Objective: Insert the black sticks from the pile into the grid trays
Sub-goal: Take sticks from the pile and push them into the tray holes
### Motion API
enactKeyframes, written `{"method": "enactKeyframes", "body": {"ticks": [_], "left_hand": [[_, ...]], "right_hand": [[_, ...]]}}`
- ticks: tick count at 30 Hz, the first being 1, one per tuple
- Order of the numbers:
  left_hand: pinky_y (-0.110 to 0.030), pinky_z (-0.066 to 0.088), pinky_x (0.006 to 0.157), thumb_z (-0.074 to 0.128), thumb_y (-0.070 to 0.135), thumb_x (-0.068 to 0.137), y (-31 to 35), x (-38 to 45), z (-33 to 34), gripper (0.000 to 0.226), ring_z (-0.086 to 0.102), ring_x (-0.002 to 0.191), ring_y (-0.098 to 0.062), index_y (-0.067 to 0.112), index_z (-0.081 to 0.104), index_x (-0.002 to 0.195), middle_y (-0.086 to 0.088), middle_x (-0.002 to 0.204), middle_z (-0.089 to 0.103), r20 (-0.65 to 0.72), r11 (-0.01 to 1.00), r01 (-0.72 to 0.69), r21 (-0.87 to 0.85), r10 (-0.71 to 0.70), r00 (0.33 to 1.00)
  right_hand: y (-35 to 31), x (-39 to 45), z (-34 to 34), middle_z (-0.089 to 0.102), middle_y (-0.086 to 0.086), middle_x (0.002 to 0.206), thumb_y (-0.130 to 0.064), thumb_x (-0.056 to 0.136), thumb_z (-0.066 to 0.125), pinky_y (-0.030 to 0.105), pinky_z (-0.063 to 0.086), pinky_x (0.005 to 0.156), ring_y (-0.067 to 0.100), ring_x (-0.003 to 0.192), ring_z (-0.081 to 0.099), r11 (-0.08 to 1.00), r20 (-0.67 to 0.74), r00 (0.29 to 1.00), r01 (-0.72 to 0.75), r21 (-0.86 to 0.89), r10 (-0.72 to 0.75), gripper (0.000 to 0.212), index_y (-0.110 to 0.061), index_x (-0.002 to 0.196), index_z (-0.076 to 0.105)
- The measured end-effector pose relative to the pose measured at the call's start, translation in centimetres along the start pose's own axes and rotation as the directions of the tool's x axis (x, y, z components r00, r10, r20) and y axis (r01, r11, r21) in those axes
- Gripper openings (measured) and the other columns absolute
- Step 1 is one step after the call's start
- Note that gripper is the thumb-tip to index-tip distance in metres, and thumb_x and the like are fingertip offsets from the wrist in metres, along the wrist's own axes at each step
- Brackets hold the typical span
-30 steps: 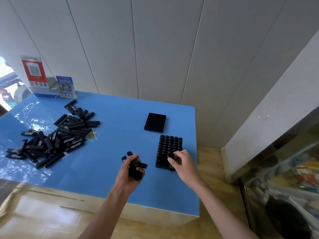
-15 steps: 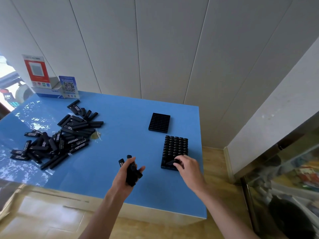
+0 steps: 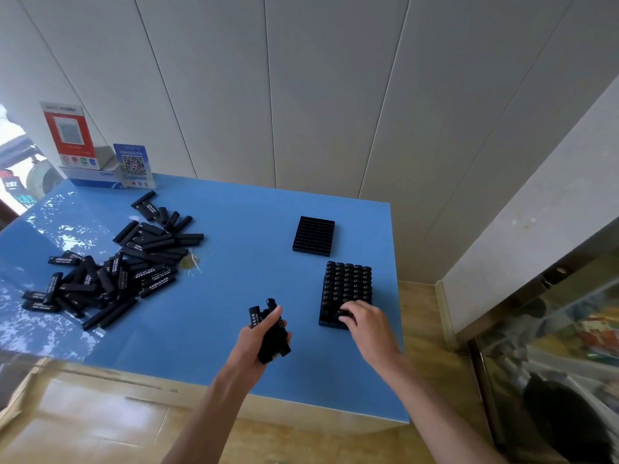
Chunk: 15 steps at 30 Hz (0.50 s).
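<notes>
1. Gripped in our left hand is a bundle of slim black plastic sticks, fingers curled round it, held above the blue table near its front edge.
2. Our right hand rests on the near end of the filled black grid tray; whether it pinches a stick we cannot tell.
3. We judge seating goes best upright, pressed straight down, one cell at a time.
4. Just left of the tray is the bundle; the loose black stick pile lies well apart, far left.
5. An empty black grid tray sits just beyond.
</notes>
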State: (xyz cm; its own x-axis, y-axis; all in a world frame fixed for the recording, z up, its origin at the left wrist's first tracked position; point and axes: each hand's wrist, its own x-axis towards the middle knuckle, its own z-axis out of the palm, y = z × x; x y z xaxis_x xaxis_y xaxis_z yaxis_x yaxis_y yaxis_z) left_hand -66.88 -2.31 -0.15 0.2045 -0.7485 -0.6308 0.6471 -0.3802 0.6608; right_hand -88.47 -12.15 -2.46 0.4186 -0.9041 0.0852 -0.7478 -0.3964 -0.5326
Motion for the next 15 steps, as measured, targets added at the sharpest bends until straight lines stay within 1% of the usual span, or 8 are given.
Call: {"method": "enactKeyframes", "body": {"ticks": [3, 6, 8, 10, 12, 15], "left_hand": [[-0.034, 0.056, 0.061, 0.078, 0.026, 0.084, -0.12, -0.09, 0.03, 0.04, 0.066, 0.074, -0.028, 0.002, 0.062, 0.111, -0.011, 0.088, 0.065, 0.004, 1.0, 0.009, -0.01, -0.009, 1.0], [-0.035, 0.056, 0.063, 0.079, 0.023, 0.081, -0.18, -0.32, 0.25, 0.041, 0.066, 0.074, -0.027, 0.0, 0.062, 0.11, -0.012, 0.089, 0.065, 0.001, 1.0, 0.012, 0.0, -0.012, 1.0], [-0.034, 0.056, 0.062, 0.079, 0.021, 0.083, -0.21, -0.31, 0.27, 0.041, 0.067, 0.073, -0.027, -0.001, 0.06, 0.113, -0.013, 0.091, 0.065, 0.005, 1.0, 0.008, 0.002, -0.008, 1.0], [-0.035, 0.057, 0.064, 0.078, 0.019, 0.085, -0.2, -0.29, 0.3, 0.041, 0.067, 0.073, -0.027, -0.002, 0.06, 0.115, -0.013, 0.093, 0.065, 0.004, 1.0, 0.004, -0.002, -0.004, 1.0], [-0.035, 0.057, 0.065, 0.078, 0.02, 0.085, -0.22, -0.31, 0.48, 0.04, 0.067, 0.072, -0.027, -0.001, 0.061, 0.114, -0.013, 0.093, 0.065, 0.002, 1.0, 0.002, 0.008, -0.002, 1.0], [-0.032, 0.053, 0.058, 0.077, 0.024, 0.087, -0.34, -0.43, 0.88, 0.033, 0.065, 0.07, -0.026, 0.003, 0.062, 0.108, -0.012, 0.092, 0.064, 0.019, 0.999, -0.001, 0.048, 0.0, 1.0]], "right_hand": [[-0.38, 0.4, -0.05, 0.07, 0.003, 0.097, -0.016, 0.094, 0.069, 0.024, 0.05, 0.074, 0.016, 0.084, 0.064, 1.0, -0.008, 1.0, -0.015, 0.003, 0.015, 0.021, -0.009, 0.114, 0.069], [-0.74, 0.65, -0.07, 0.071, 0.004, 0.096, -0.015, 0.096, 0.067, 0.031, 0.055, 0.074, 0.018, 0.089, 0.066, 1.0, -0.018, 1.0, -0.017, -0.002, 0.017, 0.016, -0.009, 0.11, 0.066], [-0.85, 0.76, 0.02, 0.071, 0.003, 0.095, -0.016, 0.097, 0.066, 0.033, 0.056, 0.074, 0.018, 0.088, 0.066, 1.0, -0.022, 1.0, -0.014, 0.002, 0.014, 0.014, -0.009, 0.109, 0.065], [-0.85, 0.77, 0.07, 0.071, 0.002, 0.096, -0.017, 0.097, 0.065, 0.033, 0.056, 0.074, 0.018, 0.088, 0.066, 1.0, -0.022, 1.0, -0.018, 0.004, 0.018, 0.014, -0.009, 0.109, 0.065], [-0.82, 0.68, 0.0, 0.071, 0.002, 0.094, -0.017, 0.097, 0.066, 0.033, 0.056, 0.073, 0.017, 0.085, 0.066, 1.0, -0.026, 0.999, -0.019, 0.009, 0.019, 0.014, -0.01, 0.108, 0.064], [-0.8, 0.47, -0.21, 0.069, -0.003, 0.087, -0.017, 0.095, 0.068, 0.03, 0.056, 0.069, 0.012, 0.076, 0.064, 0.999, -0.061, 0.998, -0.019, 0.041, 0.022, 0.013, -0.013, 0.105, 0.062]]}}
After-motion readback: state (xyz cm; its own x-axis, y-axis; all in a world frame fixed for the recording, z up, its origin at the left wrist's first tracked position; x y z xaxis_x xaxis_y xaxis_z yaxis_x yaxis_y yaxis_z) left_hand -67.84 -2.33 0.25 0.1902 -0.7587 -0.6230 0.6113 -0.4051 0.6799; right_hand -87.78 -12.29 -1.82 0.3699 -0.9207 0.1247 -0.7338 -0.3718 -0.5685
